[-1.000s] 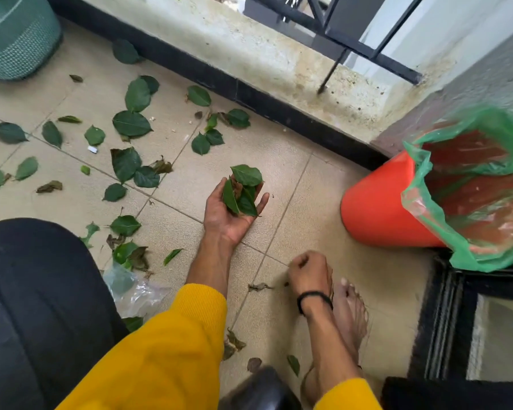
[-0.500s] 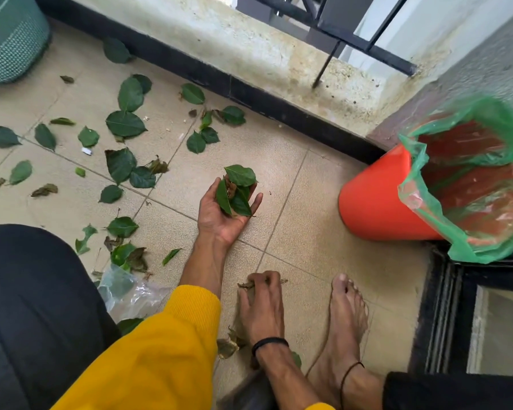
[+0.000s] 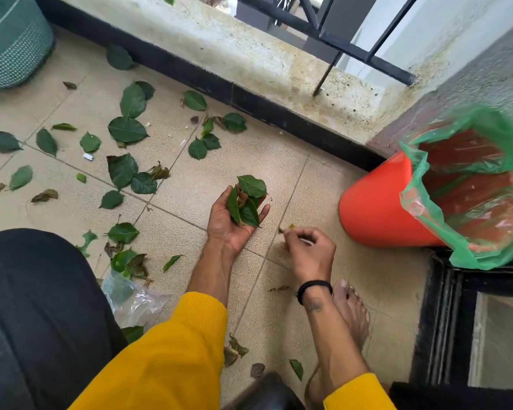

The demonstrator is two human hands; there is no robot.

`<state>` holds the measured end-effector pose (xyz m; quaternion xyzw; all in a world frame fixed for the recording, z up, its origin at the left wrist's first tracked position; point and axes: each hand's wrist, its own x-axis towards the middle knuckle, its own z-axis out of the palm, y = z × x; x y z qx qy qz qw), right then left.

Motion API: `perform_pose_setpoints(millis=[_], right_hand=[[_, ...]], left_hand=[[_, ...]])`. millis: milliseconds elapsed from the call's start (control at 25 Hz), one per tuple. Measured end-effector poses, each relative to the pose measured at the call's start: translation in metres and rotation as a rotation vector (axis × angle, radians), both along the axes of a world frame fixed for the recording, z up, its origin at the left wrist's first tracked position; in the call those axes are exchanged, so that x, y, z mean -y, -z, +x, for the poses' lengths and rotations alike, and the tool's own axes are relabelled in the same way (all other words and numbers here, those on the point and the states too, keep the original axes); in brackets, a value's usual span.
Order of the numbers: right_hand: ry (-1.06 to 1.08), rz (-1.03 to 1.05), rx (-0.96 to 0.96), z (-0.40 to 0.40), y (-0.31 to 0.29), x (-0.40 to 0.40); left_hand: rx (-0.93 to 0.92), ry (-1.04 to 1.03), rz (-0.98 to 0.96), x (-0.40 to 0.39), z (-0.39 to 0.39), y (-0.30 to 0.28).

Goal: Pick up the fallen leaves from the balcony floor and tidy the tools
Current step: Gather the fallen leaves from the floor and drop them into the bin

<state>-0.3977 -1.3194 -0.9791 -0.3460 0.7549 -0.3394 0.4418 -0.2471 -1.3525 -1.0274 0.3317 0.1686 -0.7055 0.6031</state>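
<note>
My left hand [image 3: 228, 223] lies palm up on the tiled floor [image 3: 305, 184] and cradles a small bunch of green leaves [image 3: 248, 199]. Just to its right, my right hand [image 3: 308, 253] hovers above the floor with its fingers curled, pinching a small dry leaf scrap [image 3: 285, 229] between its fingertips. Several green leaves [image 3: 127, 129] lie scattered over the tiles to the left and behind. A few brown scraps [image 3: 279, 289] and small leaves [image 3: 296, 369] lie near my foot.
An orange bin [image 3: 376, 208] lined with a green plastic bag [image 3: 456, 250] leans at the right. A green basket [image 3: 9, 45] stands at the back left. A clear plastic bag [image 3: 137, 300] lies by my knee. My bare foot [image 3: 350, 306], a low ledge [image 3: 249, 51] and railing border the space.
My right hand has lifted from the floor near my foot and moved forward and right toward the left hand, now pinching a small scrap. The left hand stays put with its leaves.
</note>
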Motion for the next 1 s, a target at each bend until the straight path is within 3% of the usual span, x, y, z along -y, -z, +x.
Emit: perform_pose_setpoints(millis=[120, 240, 400, 520, 680, 840, 1000], right_hand=[[-0.2, -0.162, 0.045, 0.021, -0.053, 0.028], [-0.365, -0.314, -0.214, 0.028, -0.106, 0.049], [-0.237, -0.471, -0.271, -0.004, -0.173, 0.07], [-0.055, -0.51, -0.245, -0.051, -0.204, 0.079], [0.18, -0.345, -0.218, -0.123, -0.203, 0.097], [0.145, -0.066, -0.331, -0.162, -0.206, 0.112], [0.04, -0.06, -0.499, -0.158, -0.244, 0.119]], left_hand=[[0.062, 0.055, -0.058, 0.023, -0.017, -0.03], [0.09, 0.126, -0.138, 0.052, -0.04, -0.089], [0.14, 0.219, -0.254, 0.087, -0.082, -0.177], [0.198, 0.424, -0.349, 0.099, -0.134, -0.231], [0.315, 0.602, -0.304, 0.109, -0.201, -0.26], [0.394, 0.772, -0.266, 0.119, -0.218, -0.271], [0.493, 0.835, -0.332, 0.128, -0.176, -0.287]])
